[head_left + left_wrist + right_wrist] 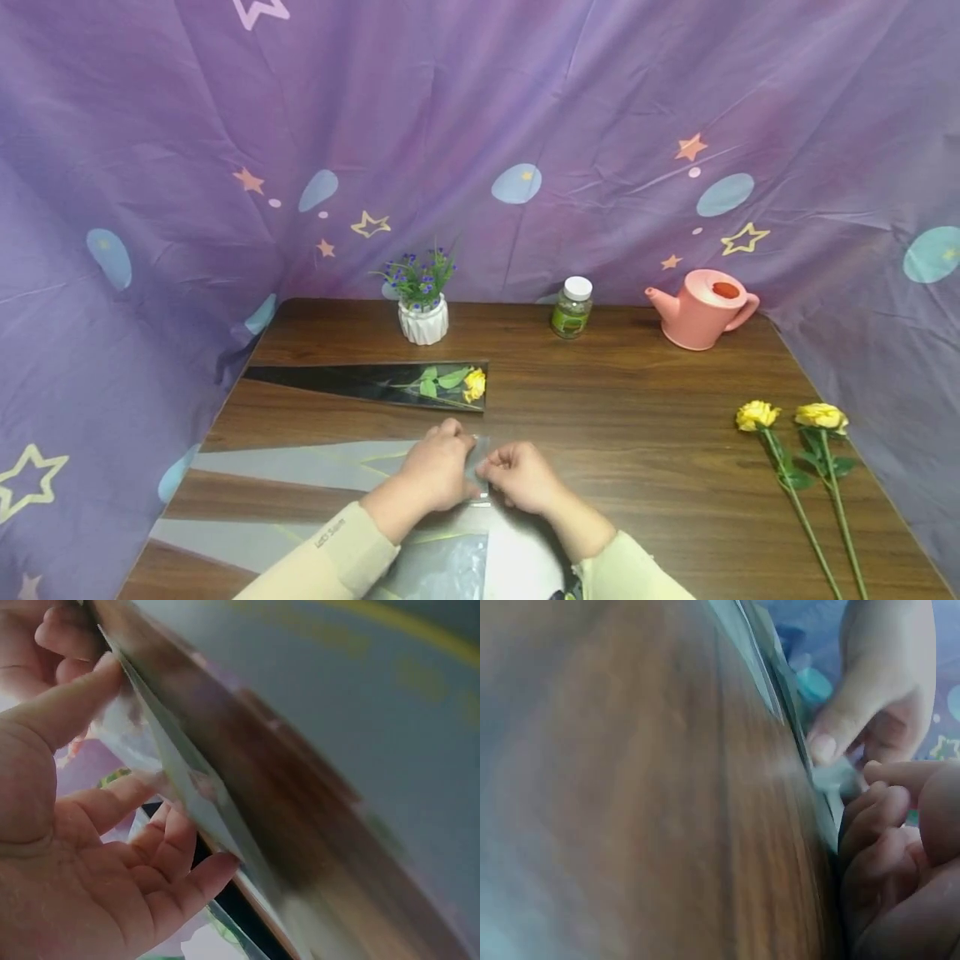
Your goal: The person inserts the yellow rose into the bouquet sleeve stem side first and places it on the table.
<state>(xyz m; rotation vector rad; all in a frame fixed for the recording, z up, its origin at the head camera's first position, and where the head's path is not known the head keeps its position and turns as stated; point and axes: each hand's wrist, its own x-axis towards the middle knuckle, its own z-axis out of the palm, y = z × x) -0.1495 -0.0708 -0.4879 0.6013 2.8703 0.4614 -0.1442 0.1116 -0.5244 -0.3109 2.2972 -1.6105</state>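
In the head view, a grey tapered flower sleeve (pixel 300 467) with yellow lines lies on the table. My left hand (pixel 438 467) rests across its wide end, fingers spread and fairly straight. At the wide end's right edge, my right hand (pixel 525 477) pinches the sleeve's film between thumb and curled fingers. The left wrist view shows the left hand (pixel 112 862) touching the thin sleeve with its thumb and fingertips. In the right wrist view the right hand's (pixel 900 855) fingers are bunched near the left thumb; its fingertips are partly hidden.
Behind the hands lies a black sleeve (pixel 337 383) holding a yellow rose (pixel 474 385). Another grey sleeve (pixel 225 537) lies in front, beside a white surface (pixel 517 558). Two yellow roses (pixel 825 417) lie right. A potted plant (pixel 423 321), jar (pixel 572 308) and watering can (pixel 701 312) stand behind.
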